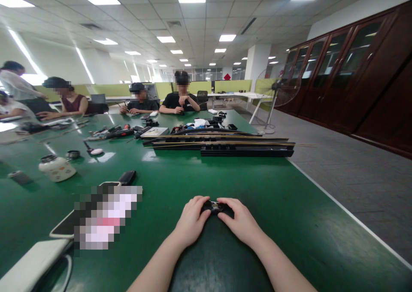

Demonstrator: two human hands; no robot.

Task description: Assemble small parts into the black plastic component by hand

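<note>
Between my hands, low over the green tabletop, is a small black device with a bit of bright metal and a yellowish part showing at its middle. My left hand grips its left end, thumb in front and fingers behind. The right end is held the same way by my right hand. Both ends are partly covered by my fingers, so its exact kind cannot be made out.
Long black rails with thin rods lie across the table ahead. To the left are a tablet, a white box with a cable and a white jar. Tools lie farther off. Several people sit beyond; a fan stands right.
</note>
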